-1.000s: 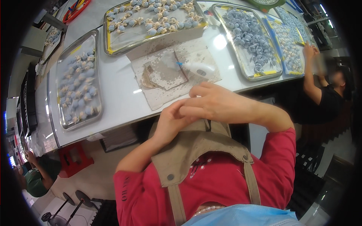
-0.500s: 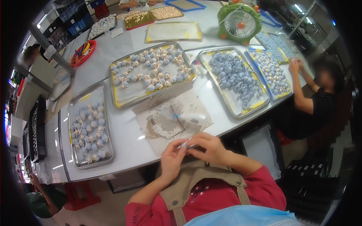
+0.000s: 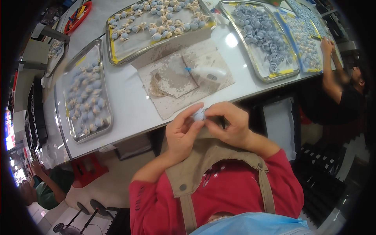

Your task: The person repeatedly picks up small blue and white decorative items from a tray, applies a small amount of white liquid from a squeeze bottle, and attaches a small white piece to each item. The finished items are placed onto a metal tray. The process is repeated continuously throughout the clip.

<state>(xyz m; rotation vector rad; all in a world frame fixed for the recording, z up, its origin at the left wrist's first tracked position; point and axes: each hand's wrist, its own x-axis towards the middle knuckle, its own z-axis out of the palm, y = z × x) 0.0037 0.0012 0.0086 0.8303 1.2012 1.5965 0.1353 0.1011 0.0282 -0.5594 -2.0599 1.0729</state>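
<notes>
A small rounded blue-grey piece is held up in front of my chest, just off the table's near edge. On its left side, the thumb and forefinger of my left hand are closed on it. My right hand pinches the same piece from the right, fingers bent. Beyond my hands a stained cardboard sheet lies on the table, and on it rests a translucent white bottle with a blue tip. The fingers partly cover the piece, so its details cannot be made out.
A metal tray of blue-and-cream figures stands behind the cardboard, and a similar tray lies left. At right are a tray of blue-grey cupped pieces and a blue-edged tray. A person in black works beyond them.
The view has tipped downward, so the table sits higher and the fan has left the frame. Between my fingers the blue-grey piece now shows more of its rounded side; both hands still hold it.
</notes>
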